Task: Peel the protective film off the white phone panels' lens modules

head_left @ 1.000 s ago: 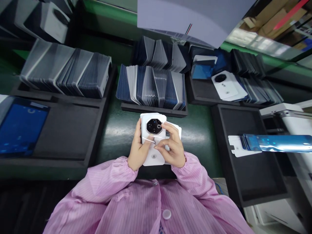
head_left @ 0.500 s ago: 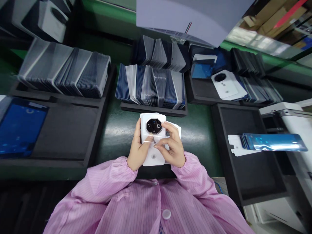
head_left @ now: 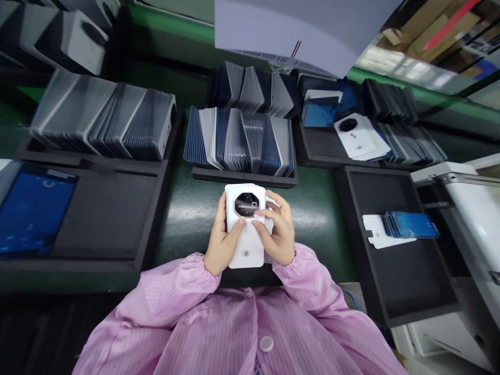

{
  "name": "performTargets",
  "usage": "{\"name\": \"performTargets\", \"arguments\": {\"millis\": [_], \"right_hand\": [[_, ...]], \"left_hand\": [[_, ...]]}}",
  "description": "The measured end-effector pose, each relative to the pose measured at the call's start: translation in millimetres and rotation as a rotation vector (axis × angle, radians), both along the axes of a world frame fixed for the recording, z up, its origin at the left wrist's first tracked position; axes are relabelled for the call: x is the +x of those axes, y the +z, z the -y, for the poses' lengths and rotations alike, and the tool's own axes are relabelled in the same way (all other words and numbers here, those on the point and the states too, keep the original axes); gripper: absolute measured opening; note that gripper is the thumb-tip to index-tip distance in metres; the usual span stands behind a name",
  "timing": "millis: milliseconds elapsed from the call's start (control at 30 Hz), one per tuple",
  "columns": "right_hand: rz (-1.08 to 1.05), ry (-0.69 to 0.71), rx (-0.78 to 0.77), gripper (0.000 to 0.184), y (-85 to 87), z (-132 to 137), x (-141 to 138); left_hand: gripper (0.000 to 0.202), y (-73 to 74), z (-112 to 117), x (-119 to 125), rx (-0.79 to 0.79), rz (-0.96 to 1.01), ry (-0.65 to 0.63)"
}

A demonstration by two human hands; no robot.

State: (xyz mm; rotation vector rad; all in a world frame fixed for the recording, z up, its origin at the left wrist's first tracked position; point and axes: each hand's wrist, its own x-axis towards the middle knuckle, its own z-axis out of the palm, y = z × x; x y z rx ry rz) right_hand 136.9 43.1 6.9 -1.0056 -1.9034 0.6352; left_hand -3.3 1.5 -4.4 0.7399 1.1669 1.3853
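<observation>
A white phone back cover [head_left: 250, 237] with a dark octagonal camera window [head_left: 247, 204] lies upright in front of me, tilted toward my chest. Along its left edge my left hand [head_left: 224, 237] is wrapped, thumb pressed on the white face just below the window. My right hand [head_left: 276, 229] is at the right side: one finger is at the upper right edge, while another finger and the thumb are close together by the window's lower right corner. Any thin film between them is too faint to make out. More white pieces show partly behind the right fingers.
Racks of upright covers [head_left: 238, 140] stand ahead, with more covers [head_left: 105, 117] at left. A left tray [head_left: 105, 213] bears a blue-filmed panel [head_left: 35, 208]. In the right tray [head_left: 406, 281] are blue-filmed pieces [head_left: 412, 224]. White covers [head_left: 361, 136] lie at back right.
My right fingers have moved up toward the camera window's lower edge. The clear strip across the cover below the window no longer shows there. The blue-filmed stack at right now looks shorter.
</observation>
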Motion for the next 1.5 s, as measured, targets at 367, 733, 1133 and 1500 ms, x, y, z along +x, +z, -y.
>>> {"name": "performTargets", "arguments": {"millis": [367,733,1133,1500], "right_hand": [[-0.147,-0.066,-0.222,0.033,18.1,-14.3,9.8],[-0.274,-0.054,-0.638,0.03,26.7,-11.0,5.5],[-0.371,-0.364,-0.554,0.049,1.2,-23.4,69.2],[0.196,-0.339,0.058,0.023,-2.4,-14.9,33.6]], "left_hand": [[0.075,4.9,6.3,2.3,-0.001,0.006,-0.073],[0.075,0.5,9.8,2.8,-0.046,-0.034,-0.076],[0.069,-0.2,5.7,-0.6,-0.125,0.017,0.042],[0.073,4.6,4.5,1.5,-0.111,-0.02,-0.01]]}}
